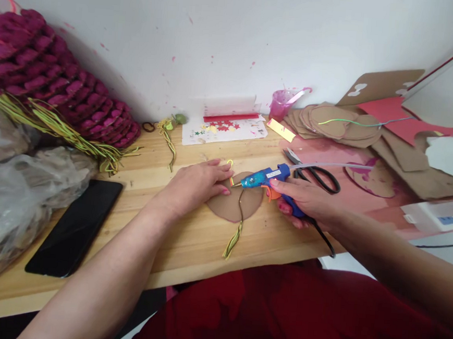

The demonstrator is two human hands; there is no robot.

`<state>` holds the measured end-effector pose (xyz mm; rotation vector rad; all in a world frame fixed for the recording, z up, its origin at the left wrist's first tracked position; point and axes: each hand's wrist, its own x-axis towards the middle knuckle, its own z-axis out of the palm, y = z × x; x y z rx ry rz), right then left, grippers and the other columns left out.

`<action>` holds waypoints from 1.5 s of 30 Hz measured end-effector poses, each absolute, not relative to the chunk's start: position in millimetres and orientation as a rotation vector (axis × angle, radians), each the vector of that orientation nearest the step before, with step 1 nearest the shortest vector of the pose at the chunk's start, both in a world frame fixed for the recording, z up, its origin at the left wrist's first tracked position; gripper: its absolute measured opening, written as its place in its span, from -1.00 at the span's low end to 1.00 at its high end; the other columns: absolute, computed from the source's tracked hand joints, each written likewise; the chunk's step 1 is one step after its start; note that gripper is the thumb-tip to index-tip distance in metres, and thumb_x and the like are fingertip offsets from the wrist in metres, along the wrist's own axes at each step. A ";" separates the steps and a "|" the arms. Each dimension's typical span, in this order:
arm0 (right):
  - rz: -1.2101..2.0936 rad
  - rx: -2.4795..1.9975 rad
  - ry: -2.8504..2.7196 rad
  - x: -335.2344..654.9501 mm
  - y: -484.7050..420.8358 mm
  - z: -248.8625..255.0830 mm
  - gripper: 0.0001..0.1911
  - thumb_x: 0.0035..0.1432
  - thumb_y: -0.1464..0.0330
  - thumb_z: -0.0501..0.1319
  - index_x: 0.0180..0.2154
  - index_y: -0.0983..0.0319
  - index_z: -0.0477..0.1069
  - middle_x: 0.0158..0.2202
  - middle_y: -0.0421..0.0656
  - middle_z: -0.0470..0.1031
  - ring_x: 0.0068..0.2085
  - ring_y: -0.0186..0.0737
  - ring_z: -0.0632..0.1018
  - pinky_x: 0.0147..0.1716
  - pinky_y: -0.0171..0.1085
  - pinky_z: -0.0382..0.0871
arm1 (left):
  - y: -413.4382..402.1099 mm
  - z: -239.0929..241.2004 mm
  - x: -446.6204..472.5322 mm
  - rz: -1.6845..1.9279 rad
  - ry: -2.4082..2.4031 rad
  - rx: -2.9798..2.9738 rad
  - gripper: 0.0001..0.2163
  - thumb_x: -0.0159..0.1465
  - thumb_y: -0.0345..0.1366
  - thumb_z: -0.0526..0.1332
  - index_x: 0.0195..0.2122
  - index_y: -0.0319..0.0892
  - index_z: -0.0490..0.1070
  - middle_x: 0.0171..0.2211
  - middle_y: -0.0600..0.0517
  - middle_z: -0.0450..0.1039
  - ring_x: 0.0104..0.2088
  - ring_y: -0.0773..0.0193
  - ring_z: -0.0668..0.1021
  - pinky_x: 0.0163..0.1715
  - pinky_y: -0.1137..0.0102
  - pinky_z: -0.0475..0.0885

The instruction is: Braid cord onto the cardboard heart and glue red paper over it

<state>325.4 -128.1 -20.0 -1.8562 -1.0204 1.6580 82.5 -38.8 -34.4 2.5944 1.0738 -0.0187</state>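
Note:
My right hand (298,196) is wrapped round a blue glue gun (263,177) with an orange trigger and a clear glue stick in its back. Its metal tip points left, close above a round cardboard disc (233,206) on the wooden table. My left hand (202,183) lies on the disc's left side, fingers stretched and thumb apart. Right by those fingertips are a small yellow loop (229,163) and a striped bit; whether the fingers touch them I cannot tell. A dark cord runs down the disc to a yellow-green tassel (232,240) hanging past its near edge.
Black-handled scissors (320,177) lie behind the glue gun. Stacked cardboard discs (328,120) and a pink-stained cup (280,105) stand at the back right. A black phone (75,228), a plastic bag (16,200) and a magenta bumpy bundle (56,83) fill the left.

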 end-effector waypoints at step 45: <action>1.559 -1.739 -0.986 337.6 -183.3 -22.6 -0.54 0.16 -0.10 0.17 -0.31 0.16 0.21 -0.62 -0.38 0.30 -0.73 -0.45 0.34 -0.76 -0.47 0.09 | -147.2 -63.8 64.1 0.632 0.918 2.752 -0.84 0.37 -0.49 0.13 -0.08 -0.17 0.40 -0.04 -0.07 0.47 -0.02 0.13 0.49 0.01 0.16 0.47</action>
